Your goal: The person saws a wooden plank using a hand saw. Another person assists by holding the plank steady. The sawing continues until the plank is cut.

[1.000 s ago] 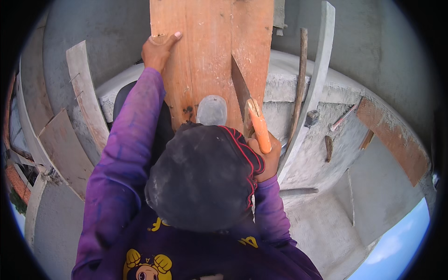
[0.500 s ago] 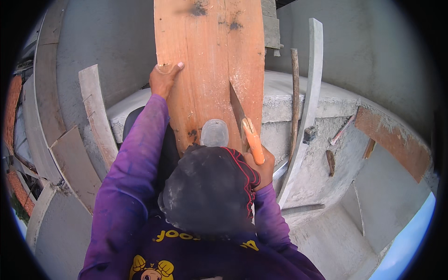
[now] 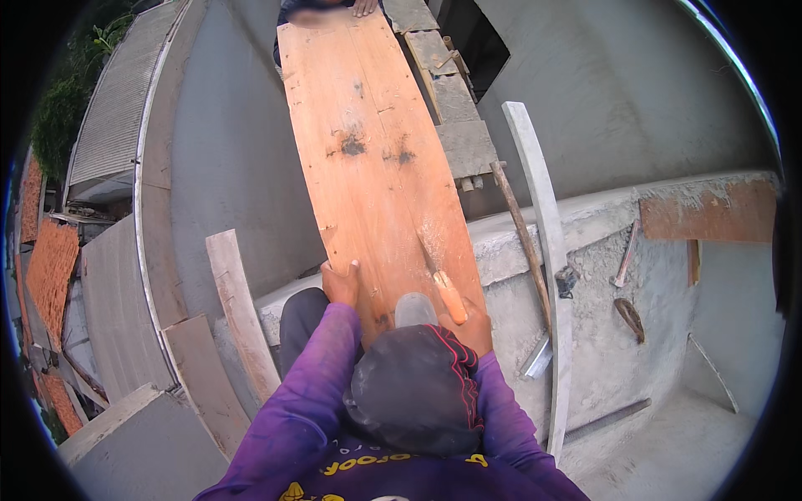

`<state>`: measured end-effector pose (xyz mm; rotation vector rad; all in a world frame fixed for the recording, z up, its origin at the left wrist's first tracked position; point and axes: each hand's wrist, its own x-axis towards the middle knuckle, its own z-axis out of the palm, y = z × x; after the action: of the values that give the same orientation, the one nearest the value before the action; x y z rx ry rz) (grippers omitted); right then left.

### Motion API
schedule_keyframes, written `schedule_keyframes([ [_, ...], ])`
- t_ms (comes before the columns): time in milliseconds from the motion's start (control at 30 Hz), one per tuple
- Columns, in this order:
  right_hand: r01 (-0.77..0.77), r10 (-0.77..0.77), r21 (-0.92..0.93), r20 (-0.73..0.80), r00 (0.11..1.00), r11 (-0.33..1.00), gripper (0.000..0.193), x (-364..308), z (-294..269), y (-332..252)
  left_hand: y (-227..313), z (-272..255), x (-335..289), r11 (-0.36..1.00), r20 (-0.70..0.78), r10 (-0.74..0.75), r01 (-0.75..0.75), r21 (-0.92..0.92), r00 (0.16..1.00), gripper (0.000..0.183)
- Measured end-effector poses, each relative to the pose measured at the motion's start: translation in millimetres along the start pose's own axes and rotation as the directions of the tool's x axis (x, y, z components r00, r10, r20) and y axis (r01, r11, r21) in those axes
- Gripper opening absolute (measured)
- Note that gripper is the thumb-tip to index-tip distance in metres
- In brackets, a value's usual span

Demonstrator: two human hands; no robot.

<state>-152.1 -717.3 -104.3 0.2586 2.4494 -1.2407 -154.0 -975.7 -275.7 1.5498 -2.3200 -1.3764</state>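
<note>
A long orange-brown wooden board (image 3: 368, 175) runs away from me, with dark stains and a lengthwise cut line. My left hand (image 3: 341, 284) grips its left edge, thumb on top. At the near right, my right hand (image 3: 473, 327) is closed round the orange handle of a handsaw (image 3: 449, 298). The saw's blade slants into the board, with pale sawdust around it; the part below the board is hidden. A black cap (image 3: 413, 388) covers the board's near end, beside a pale rounded thing (image 3: 415, 309) I cannot make out.
Another person's hand (image 3: 365, 7) rests on the board's far end. At right, a wooden pole (image 3: 525, 238) and a long grey plank (image 3: 547, 234) lean on a rough concrete ledge (image 3: 576, 219). A hammer-like tool (image 3: 625, 255) lies beyond. Upright planks (image 3: 242, 309) stand at left.
My view has tilted up, bringing the board's far end and the other person into sight. Less of the saw blade shows above the board. Both hands keep their holds.
</note>
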Motion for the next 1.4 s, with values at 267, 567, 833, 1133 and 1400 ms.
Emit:
schedule_keyframes([
  [267,-0.010,0.009,-0.048,-0.005,1.000,0.999,0.046,-2.3,-1.6,-0.8,-10.8,-5.4,4.5,0.996,0.075,0.069,-0.074,0.059,0.995,0.059],
  [567,0.024,-0.038,-0.165,-0.079,0.996,0.986,0.048,-9.0,-2.8,-7.1,-12.2,-2.0,-2.8,0.980,0.045,0.189,-0.191,0.048,0.981,0.056],
  [833,0.052,-0.079,-0.177,-0.149,0.986,0.983,0.045,-17.4,-3.6,-4.6,-14.9,-1.5,12.1,0.992,0.073,0.113,-0.116,0.042,0.991,0.042],
  [1133,0.085,-0.110,-0.157,-0.154,0.982,0.984,0.046,-19.1,0.6,-7.7,-29.0,2.4,50.0,0.998,0.179,0.036,-0.024,-0.064,0.983,0.037],
  [1400,0.060,-0.080,-0.141,-0.146,0.986,0.988,0.045,-20.4,0.4,-8.6,-33.9,10.1,49.2,0.963,0.271,0.004,0.070,-0.262,0.963,0.034],
])
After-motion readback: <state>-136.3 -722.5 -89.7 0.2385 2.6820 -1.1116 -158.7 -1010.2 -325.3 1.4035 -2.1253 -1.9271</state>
